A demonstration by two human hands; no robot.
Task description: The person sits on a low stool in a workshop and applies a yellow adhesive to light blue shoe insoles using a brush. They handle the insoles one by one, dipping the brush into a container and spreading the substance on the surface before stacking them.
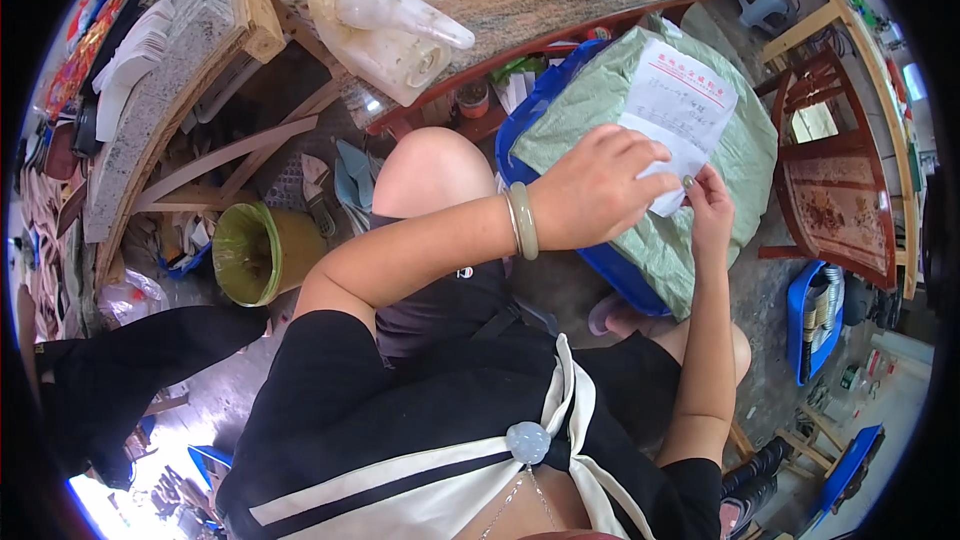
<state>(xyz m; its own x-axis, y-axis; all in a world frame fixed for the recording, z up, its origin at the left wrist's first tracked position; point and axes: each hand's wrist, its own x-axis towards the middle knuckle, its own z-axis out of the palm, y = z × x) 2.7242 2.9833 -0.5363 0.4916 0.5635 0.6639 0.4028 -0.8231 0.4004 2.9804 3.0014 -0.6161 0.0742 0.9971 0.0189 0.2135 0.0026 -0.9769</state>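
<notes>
**Right grip [712, 202] pinching the sheet of paper [690, 105] at its lower edge**

Your right grip is closed on the paper between thumb and fingers, with the thumb on the near side. From that pinch the sheet runs toward 12 o'clock, its red heading at the far end and handwriting below.

Your left grip [595, 190] sits at 9 o'clock from the right one, fingers bent across the sheet's lower left part; you cannot tell from here whether they press on it or only hover. A pale green bracelet [526, 222] circles that wrist.

Behind the paper spreads a green sack [750, 140], with a blue tub [540, 92] showing around its left side; whether the sheet touches the sack is unclear. From your right grip, the tabletop [580, 0] stands toward 11 o'clock, a clear container [400, 25] upon it at 10, a lined bin [300, 250] near 9, and a wooden chair [840, 190] at 3.
</notes>
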